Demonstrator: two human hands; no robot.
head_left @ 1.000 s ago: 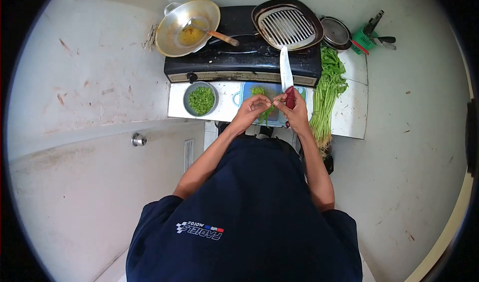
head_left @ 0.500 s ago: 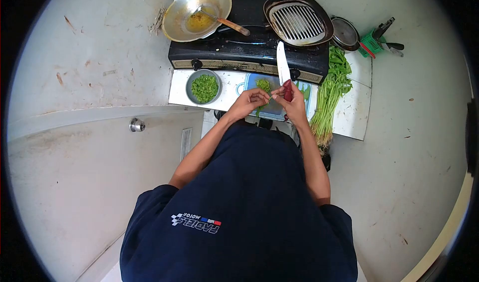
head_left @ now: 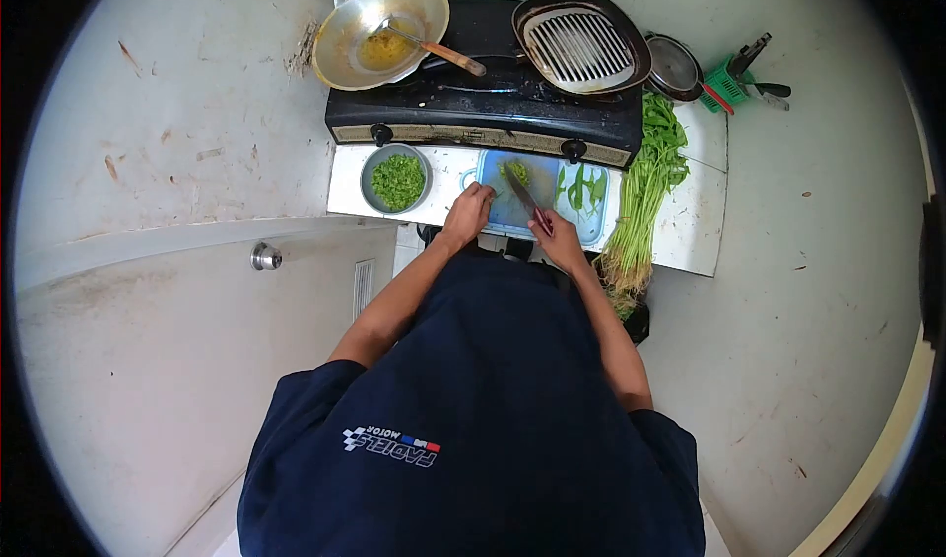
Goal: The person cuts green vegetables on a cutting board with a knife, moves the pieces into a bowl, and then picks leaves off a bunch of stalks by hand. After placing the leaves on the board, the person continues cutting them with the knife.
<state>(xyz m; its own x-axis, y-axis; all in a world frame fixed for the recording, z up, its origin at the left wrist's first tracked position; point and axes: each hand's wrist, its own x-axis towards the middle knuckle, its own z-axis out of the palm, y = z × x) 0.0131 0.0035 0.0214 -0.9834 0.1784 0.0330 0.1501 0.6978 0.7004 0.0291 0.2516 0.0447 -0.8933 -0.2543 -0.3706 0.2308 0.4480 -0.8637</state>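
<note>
My right hand [head_left: 560, 243] is wrapped round the dark red handle of a kitchen knife [head_left: 520, 191]. Its blade points away from me and to the left, over the blue cutting board [head_left: 503, 220]. By the blade tip lies a small heap of chopped greens [head_left: 514, 171]. Closed fingers of my left hand [head_left: 467, 215] rest at the board's left edge; what they pinch, if anything, is too small to make out. Several loose green leaves [head_left: 582, 189] lie on the right part of the board. To the left stands a grey bowl [head_left: 427, 183] holding chopped greens [head_left: 397, 181].
Behind the board is a black gas stove [head_left: 473, 113] bearing a wok [head_left: 340, 39] with a wooden-handled ladle [head_left: 453, 58] and a grill pan [head_left: 581, 44]. A bunch of rooted leafy greens [head_left: 641, 202] lies right. Beyond are a lidded pan [head_left: 674, 67] and a green utensil basket [head_left: 727, 86].
My right hand has lowered the knife from upright to the board. My hands have moved apart, the left one back to the board's left edge. The view has shifted slightly.
</note>
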